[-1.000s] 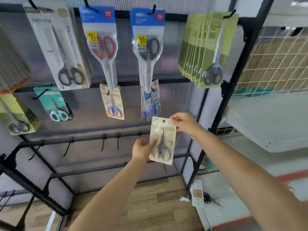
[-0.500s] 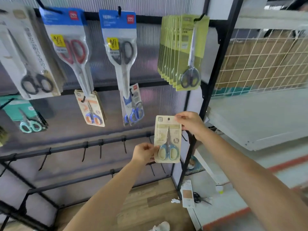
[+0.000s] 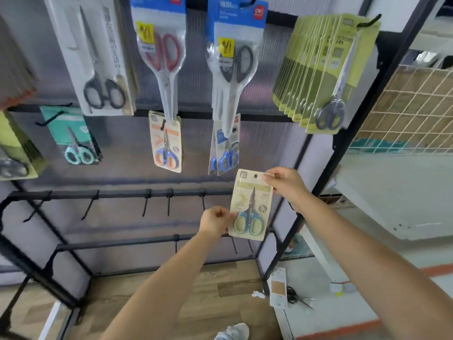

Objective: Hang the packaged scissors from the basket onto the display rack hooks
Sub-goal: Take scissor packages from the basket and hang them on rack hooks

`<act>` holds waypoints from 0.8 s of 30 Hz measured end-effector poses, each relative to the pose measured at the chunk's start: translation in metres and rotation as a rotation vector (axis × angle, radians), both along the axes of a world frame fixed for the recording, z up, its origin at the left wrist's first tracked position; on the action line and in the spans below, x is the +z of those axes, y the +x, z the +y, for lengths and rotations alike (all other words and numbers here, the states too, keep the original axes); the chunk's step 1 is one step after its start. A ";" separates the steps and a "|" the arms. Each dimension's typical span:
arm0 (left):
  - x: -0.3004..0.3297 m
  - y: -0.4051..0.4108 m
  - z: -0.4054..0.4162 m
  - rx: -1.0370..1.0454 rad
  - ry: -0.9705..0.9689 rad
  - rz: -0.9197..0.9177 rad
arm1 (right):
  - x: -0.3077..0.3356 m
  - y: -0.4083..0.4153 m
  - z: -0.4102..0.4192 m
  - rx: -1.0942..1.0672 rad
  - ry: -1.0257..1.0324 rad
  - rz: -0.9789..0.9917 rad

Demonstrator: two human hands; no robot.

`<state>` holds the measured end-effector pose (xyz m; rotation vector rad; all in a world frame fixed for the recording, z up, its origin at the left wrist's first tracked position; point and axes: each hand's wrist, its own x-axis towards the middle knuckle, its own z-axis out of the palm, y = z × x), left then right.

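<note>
Head cam: scissors pack held upright w/ both hands in front of the display rack. Left hand fingers pinching bottom corner, right hand fingers pinching top edge, prob keeping the hang hole clear for a hook.

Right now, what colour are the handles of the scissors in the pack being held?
Blue with pale cream inserts, on the held scissors pack; the head view shows it.

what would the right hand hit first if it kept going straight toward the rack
Probably the rack's translucent back panel. The right hand grips the top corner of the small scissors pack, right of the hanging blue-handled packs. Depth is unclear.
</note>
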<state>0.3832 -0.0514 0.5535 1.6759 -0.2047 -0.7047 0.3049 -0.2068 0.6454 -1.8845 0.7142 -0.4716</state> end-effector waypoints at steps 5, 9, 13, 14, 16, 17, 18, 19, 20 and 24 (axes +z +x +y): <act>-0.021 0.018 0.074 0.138 0.063 0.011 | -0.024 0.044 0.062 0.120 0.035 0.040; -0.024 0.045 0.134 0.284 0.070 0.031 | -0.033 0.087 0.120 0.219 0.067 0.051; -0.027 0.079 0.189 0.367 0.089 0.015 | -0.032 0.133 0.171 0.311 0.038 0.055; -0.028 0.089 0.202 0.383 0.093 0.013 | -0.032 0.145 0.184 0.333 0.022 0.063; -0.029 0.108 0.229 0.401 0.103 0.005 | -0.031 0.167 0.212 0.369 -0.024 0.072; -0.030 0.118 0.244 0.402 0.105 -0.002 | -0.032 0.178 0.226 0.381 -0.047 0.067; -0.031 0.128 0.257 0.401 0.104 -0.007 | -0.032 0.189 0.239 0.388 -0.063 0.059; -0.031 0.139 0.272 0.399 0.107 -0.005 | -0.033 0.200 0.253 0.385 -0.065 0.057; -0.033 0.150 0.286 0.398 0.110 0.000 | -0.033 0.210 0.266 0.378 -0.060 0.061; -0.038 0.190 0.342 0.406 0.118 0.012 | -0.038 0.243 0.319 0.370 -0.031 0.080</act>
